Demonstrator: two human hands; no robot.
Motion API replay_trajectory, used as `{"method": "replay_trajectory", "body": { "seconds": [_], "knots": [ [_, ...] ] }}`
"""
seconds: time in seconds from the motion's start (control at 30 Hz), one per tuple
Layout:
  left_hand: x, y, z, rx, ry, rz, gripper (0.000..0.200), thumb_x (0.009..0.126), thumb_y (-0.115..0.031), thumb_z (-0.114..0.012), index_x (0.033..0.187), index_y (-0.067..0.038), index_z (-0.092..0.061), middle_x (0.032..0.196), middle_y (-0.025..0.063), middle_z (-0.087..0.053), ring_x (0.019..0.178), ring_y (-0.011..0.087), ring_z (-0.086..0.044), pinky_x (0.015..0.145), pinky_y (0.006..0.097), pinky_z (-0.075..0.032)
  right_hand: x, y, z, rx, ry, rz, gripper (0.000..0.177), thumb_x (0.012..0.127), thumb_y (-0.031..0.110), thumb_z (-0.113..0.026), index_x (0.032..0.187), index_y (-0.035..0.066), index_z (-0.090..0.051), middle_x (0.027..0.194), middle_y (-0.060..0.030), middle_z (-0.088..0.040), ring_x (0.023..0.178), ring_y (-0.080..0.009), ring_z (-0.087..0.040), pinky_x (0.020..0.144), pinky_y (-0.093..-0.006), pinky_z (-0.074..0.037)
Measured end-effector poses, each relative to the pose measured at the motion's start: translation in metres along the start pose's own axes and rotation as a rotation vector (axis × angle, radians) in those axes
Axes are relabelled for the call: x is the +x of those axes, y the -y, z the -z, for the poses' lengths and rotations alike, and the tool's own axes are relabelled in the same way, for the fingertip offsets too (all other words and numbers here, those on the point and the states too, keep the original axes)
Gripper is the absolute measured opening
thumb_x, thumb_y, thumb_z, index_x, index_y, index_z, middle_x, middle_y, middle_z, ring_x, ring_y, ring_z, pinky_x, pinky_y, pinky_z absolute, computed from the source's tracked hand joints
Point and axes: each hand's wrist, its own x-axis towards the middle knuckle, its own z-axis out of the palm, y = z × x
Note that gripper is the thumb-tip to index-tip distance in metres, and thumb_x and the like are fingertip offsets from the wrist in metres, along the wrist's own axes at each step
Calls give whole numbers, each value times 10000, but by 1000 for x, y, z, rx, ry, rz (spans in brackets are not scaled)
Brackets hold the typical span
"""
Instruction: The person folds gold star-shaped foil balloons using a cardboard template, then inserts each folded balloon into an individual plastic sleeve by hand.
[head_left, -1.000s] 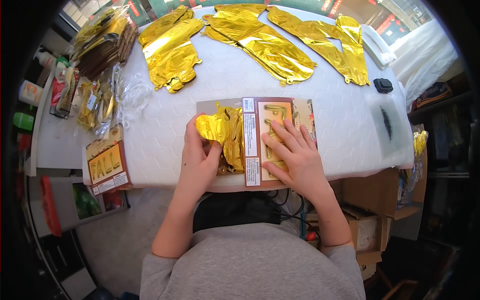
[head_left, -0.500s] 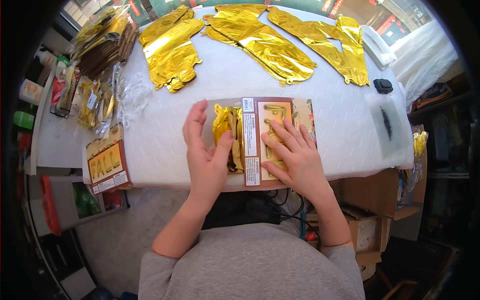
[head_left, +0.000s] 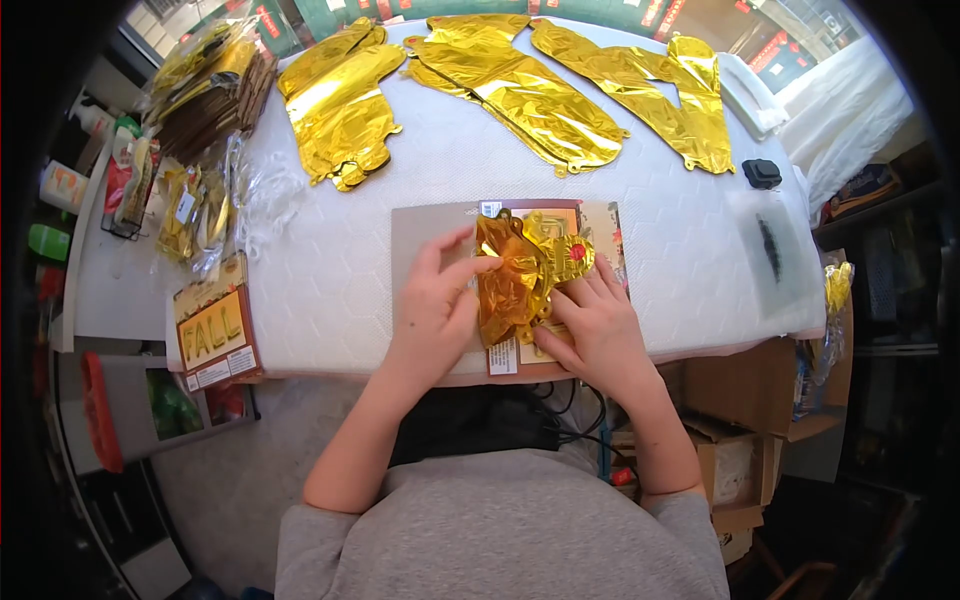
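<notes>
The left hand, fingers loosely bent apart, touches the folded shiny gold foil, now moved onto the orange printed cardboard. Right of it, the right hand lies part-spread; beyond the left hand, flat grey cardboard has become uncovered.

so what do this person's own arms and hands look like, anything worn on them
Both the left hand and the right hand are bare, with no gloves, rings, watch or bracelet visible. The forearms are bare too, below short, plain grey sleeves that end near the elbows. No cables run along either arm.
</notes>
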Motion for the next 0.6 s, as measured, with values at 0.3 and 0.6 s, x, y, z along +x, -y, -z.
{"method": "replay_trajectory", "body": {
  "seconds": [0.3,0.6],
  "knots": [
    [-6,-9,-52,482,31,-80,670,1027,-91,-551,1622,56,-278,1674,249,-344,1551,435,-335,1269,631,-181,1,0,-1,30,-39,18,248,869,163,-679,1070,17,-668,1111,-181,-650,1205,-404,-601,1246,-580,-324],
    [-3,-9,-52,676,86,-126,659,987,-181,-559,1562,93,-387,1677,261,-340,1585,405,-281,1284,606,-160,-2,-4,-1,53,27,-27,241,887,130,-637,1078,-15,-650,1133,-207,-658,1470,-404,-471,1258,-585,-291]
  ]
}}
